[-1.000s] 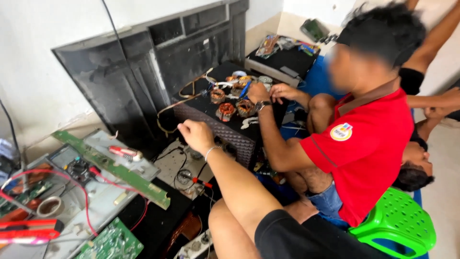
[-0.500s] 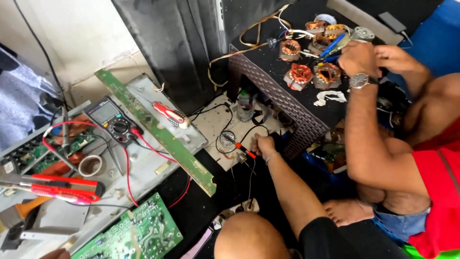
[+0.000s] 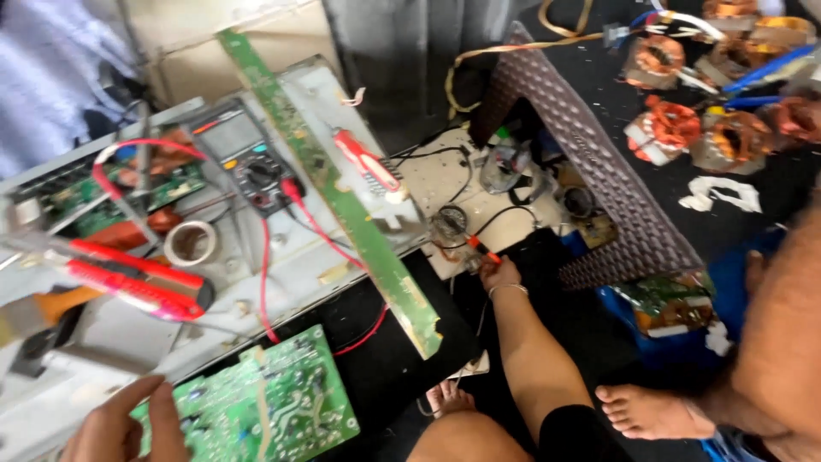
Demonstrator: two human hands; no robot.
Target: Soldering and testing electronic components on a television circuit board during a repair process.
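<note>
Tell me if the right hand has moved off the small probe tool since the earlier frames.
No. The right hand stays at the orange-tipped probe beside the beige board; only the camera shifted.

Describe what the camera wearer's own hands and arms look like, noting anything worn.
The right hand has a thin, light-coloured bracelet around the wrist. The forearm is uncovered, and a black sleeve starts further up. The left hand has no glove, ring or watch in view, and no sleeve shows.

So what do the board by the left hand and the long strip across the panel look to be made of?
The green board by the left hand: apparently matte green-coated laminate, with soldered parts and pale traces. The long strip: probably the same kind of laminate, thin and glossier green, with a broken lower end.
</note>
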